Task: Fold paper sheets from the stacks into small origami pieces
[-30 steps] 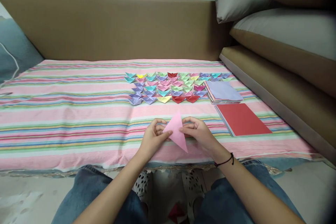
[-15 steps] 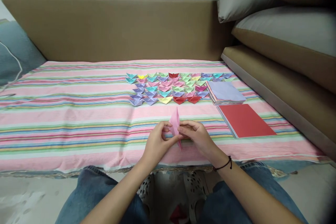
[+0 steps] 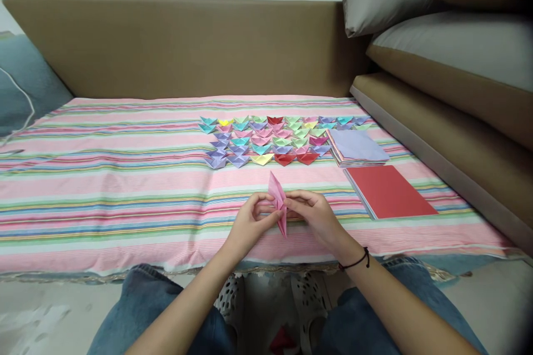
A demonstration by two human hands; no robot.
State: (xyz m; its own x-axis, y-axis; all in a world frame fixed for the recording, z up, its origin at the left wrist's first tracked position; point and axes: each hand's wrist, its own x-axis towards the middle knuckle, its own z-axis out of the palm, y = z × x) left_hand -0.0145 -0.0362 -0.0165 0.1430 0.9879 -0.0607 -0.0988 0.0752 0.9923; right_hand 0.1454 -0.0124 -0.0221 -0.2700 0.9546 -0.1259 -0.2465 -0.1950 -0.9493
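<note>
A pink folded paper boat (image 3: 276,188) stands upright on its end between my two hands, just above the striped cloth (image 3: 137,183). My left hand (image 3: 252,219) pinches it from the left, thumb in front across its middle. From the right, my right hand (image 3: 315,216) grips its edge between thumb and fingers. Beyond my hands, several rows of small folded paper boats (image 3: 262,159) in purple, green, pink, blue, yellow and red lie on the cloth.
To the right are a stack of lilac-topped paper (image 3: 361,145) and a stack topped with red paper (image 3: 393,191). Brown cushions (image 3: 441,138) are piled along the right side, and a brown backrest (image 3: 187,47) runs behind. A red paper piece (image 3: 283,339) lies on the floor.
The upper tip of the pink paper has tilted left and its folds look more spread. My left thumb has drawn back slightly. The rows of boats and paper stacks have not moved.
</note>
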